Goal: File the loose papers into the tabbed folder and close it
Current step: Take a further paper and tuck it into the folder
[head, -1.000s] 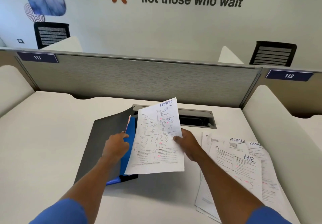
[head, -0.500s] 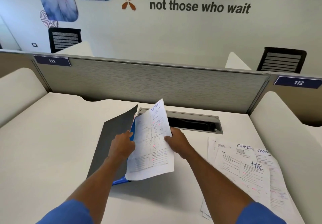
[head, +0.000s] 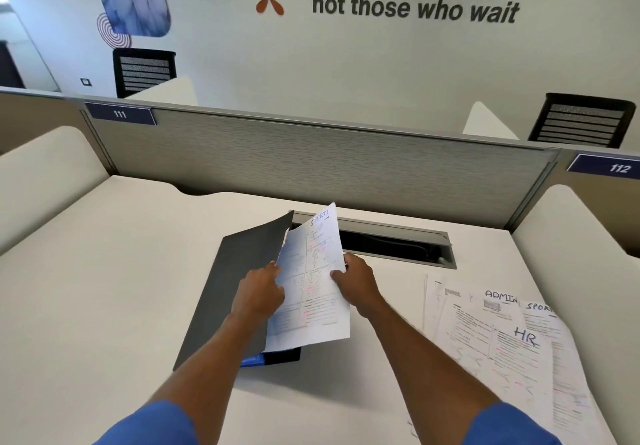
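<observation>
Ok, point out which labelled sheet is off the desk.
The sheet marked SPORTS, pinched by the right hand above the open folder. The HR sheet and ADMIN sheet lie flat in the pile.

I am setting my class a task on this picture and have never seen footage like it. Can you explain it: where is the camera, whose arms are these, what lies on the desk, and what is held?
There is no machine here. A person wears a wide-angle camera on the head, looking forward and down, so both arms are their own. On the white desk lies an open dark folder, with a blue divider showing at its near end. The right hand pinches the right edge of a sheet headed SPORTS, held over the folder. The left hand is at the sheet's left edge. Its fingertips are hidden behind the paper, so what it grips cannot be told. To the right lies a pile of loose papers, with HR and ADMIN handwritten on them. Behind is a cable slot in the desk.
</observation>
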`<state>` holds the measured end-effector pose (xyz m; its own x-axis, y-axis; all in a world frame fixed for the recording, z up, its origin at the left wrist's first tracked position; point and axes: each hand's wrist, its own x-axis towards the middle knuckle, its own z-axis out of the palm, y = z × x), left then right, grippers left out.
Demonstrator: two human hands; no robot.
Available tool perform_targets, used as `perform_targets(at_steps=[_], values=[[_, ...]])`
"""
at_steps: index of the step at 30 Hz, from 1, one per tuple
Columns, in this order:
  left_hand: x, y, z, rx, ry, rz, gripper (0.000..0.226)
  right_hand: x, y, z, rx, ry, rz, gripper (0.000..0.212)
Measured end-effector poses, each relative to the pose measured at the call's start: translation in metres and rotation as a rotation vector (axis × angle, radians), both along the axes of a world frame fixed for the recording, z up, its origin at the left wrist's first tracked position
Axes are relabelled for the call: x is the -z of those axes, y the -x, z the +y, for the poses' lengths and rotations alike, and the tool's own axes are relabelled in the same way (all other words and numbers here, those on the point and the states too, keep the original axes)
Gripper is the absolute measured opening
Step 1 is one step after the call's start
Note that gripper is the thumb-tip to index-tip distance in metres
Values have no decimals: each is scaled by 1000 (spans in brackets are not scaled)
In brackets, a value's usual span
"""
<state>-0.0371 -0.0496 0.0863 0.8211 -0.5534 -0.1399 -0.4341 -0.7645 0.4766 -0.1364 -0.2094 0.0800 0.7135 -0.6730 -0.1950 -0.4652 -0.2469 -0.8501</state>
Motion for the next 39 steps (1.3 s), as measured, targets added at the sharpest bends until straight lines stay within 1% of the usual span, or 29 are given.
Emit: perform_targets(at_steps=[4, 11, 18, 24, 29, 33, 35, 37, 39], values=[[-1, 2, -1, -9, -6, -12, 51, 9, -6, 8, -8, 3, 3, 22], [1, 3, -6, 5, 14, 4, 50, 20, -20, 25, 18, -36, 2, 28], [6, 5, -11, 36, 42, 17, 52, 32, -25, 38, -98, -122, 31, 34], [10, 4, -12, 33, 55, 29, 54, 42, -24, 37, 32, -65, 22, 28], [8, 10, -21, 64, 74, 7, 51, 52, -29, 41, 27, -83, 13, 36], [13, 14, -27, 87, 51, -6, 46, 59, -31, 46, -40, -117, 13, 31], [19, 16, -29, 94, 34, 3, 48, 62, -30, 45, -49, -122, 18, 31], [24, 16, -32, 119, 3, 1, 51, 63, -27, 42, -55, -103, 31, 34], [28, 17, -34, 192, -73, -24, 49, 62, -21, 37, -45, -63, 40, 40]])
